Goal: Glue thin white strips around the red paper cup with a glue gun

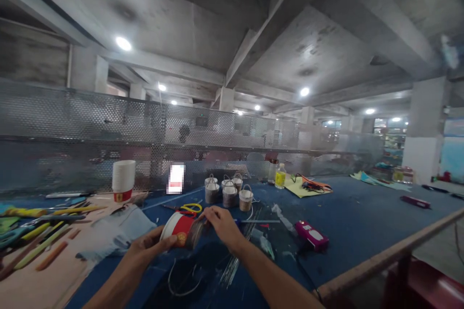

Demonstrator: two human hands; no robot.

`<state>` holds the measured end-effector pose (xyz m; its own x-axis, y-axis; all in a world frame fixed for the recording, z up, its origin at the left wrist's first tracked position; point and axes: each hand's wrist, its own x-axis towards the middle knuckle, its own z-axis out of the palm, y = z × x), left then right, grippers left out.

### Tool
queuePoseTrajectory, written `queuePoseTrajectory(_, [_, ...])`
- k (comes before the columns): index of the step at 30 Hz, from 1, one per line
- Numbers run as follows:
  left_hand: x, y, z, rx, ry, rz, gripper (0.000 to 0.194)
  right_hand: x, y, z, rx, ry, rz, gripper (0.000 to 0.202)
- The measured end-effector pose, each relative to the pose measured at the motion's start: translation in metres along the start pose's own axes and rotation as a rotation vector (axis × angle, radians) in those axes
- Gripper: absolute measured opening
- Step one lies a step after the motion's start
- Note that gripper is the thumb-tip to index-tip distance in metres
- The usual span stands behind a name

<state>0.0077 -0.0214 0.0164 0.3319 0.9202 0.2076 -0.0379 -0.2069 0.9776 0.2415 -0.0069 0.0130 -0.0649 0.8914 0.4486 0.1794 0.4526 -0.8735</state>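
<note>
My left hand [150, 245] is closed around a white and red paper cup [183, 226] lying on its side, thumb on the red part. A dark brown strip [196, 234] wraps the cup's right end. The fingers of my right hand [222, 223] pinch together at the upper edge of that strip; their tips are partly hidden. Just behind the cup are scissors with yellow handles [192, 208]. Several small cord-wrapped buckets [229, 198] with looped handles stand beyond my right hand. Thin wires [230, 270] lie beneath my right forearm, and a curved wire [174, 289] lies below the cup.
A stack of paper cups [123, 178] stands back left, near pale cloth [121, 231] and scattered tools [39, 231]. A lit phone [176, 178] leans at the mesh partition [90, 116]. To the right are a magenta box [311, 235], a yellow-labelled bottle [280, 176] and yellow paper [300, 188].
</note>
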Motion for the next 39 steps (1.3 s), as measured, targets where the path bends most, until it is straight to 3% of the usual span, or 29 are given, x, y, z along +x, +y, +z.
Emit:
queuePoseTrajectory(3, [-0.007, 0.009, 0.004, -0.089, 0.059, -0.007, 0.027, -0.002, 0.001, -0.001, 0.023, -0.049, -0.033, 0.063])
queuePoseTrajectory(8, [-0.015, 0.02, 0.009, -0.103, 0.092, 0.004, 0.028, -0.008, -0.004, -0.003, -0.055, -0.126, 0.023, 0.052])
queuePoseTrajectory(18, [-0.01, 0.012, 0.007, -0.191, 0.054, -0.041, 0.022, -0.016, -0.018, -0.002, -0.162, -0.164, 0.001, 0.049])
queuePoseTrajectory(25, [-0.011, 0.015, 0.009, -0.152, 0.146, -0.093, 0.022, -0.023, -0.026, 0.002, -0.231, -0.161, -0.115, 0.046])
queuePoseTrajectory(32, [-0.013, 0.017, 0.01, -0.119, 0.125, -0.062, 0.023, -0.019, -0.014, 0.002, -0.233, -0.059, -0.134, 0.019])
queuePoseTrajectory(39, [-0.014, 0.016, 0.01, -0.057, 0.099, -0.002, 0.024, -0.021, -0.019, 0.0, -0.303, 0.056, -0.239, 0.008])
